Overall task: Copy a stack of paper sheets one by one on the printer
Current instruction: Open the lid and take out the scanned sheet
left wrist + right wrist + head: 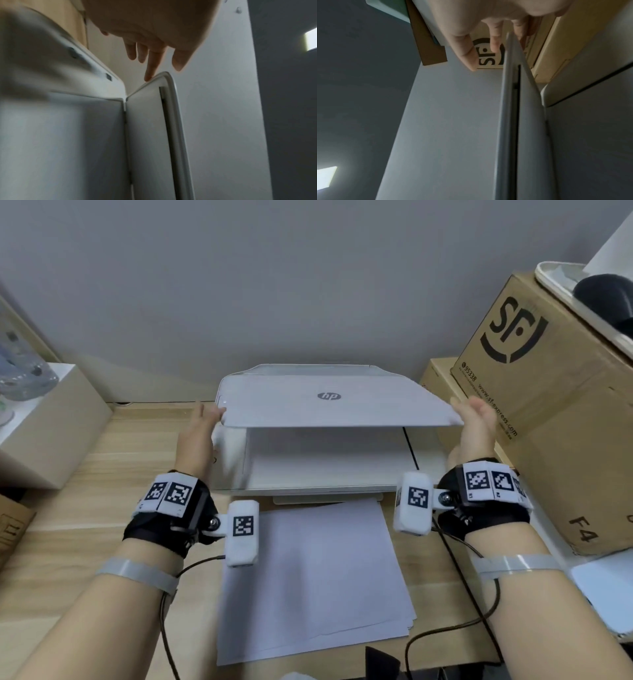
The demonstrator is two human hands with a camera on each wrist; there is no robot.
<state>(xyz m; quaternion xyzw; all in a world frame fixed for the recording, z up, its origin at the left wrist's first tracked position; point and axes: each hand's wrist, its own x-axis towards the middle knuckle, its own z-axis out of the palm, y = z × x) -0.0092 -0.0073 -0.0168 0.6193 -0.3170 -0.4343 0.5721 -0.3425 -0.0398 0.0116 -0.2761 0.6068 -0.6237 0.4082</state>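
White HP printer (pixel 318 460) sits centre frame on the wooden desk (pixel 102 474), back against the grey wall. Its scanner lid (pixel 329 402) is raised partway, front edge lifted off the body, hinge at the rear.

Left hand (pixel 198 436) at the lid's left front corner, fingers straight; left wrist view shows one fingertip (pixel 148 77) touching the corner's edge, other fingers and thumb apart from it. So relaxed, nothing gripped.

Right hand (pixel 476 426) at the lid's right front corner. Right wrist view: lid edge runs up between the fingers, some on either side, thumb straight and off it. Cannot tell whether they actually pinch it.

A sheet appears to lie on the scanner bed under the lid, white on white, hard to confirm.

Stack of paper sheets (pixel 315 580) lies flat on the desk in the lower centre of the frame, just in front of the printer, slightly fanned at its lower right corner.

Brown SF cardboard box (pixel 548 392) at right, close beside the printer. White box (pixel 51 422) at left edge.
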